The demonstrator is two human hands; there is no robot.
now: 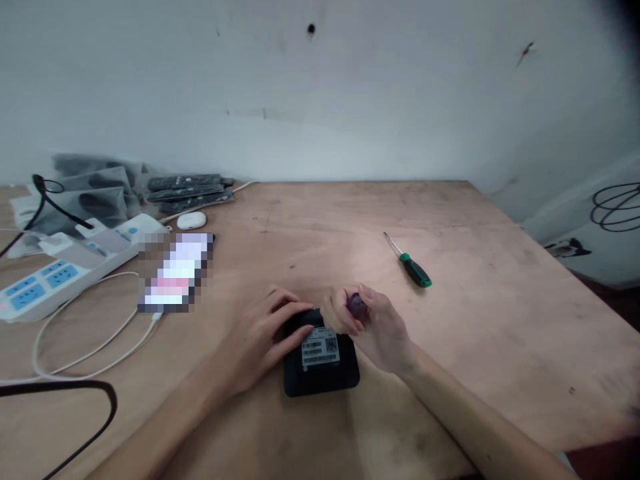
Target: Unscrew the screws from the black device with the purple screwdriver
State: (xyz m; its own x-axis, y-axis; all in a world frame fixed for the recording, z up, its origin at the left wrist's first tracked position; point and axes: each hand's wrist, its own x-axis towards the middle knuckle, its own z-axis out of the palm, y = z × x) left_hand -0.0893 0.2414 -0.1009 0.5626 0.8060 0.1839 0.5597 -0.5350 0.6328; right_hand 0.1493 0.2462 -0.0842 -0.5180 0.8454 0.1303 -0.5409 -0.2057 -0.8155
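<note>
A small black box (325,373) with a white label lies on the wooden table (500,320), near its front middle. My left hand (267,337) rests on the box's left edge with its fingers lying flat across the top. My right hand (370,327) is closed around a purple-handled tool (357,305), held upright over the box's far right corner. The tool's tip is hidden behind my fingers.
A green-handled screwdriver (413,267) lies farther back on the right. At the left are a phone (175,272) on a white cable, a white power strip (65,267), remote controls (187,187), a small white object (191,220) and grey bags (95,190).
</note>
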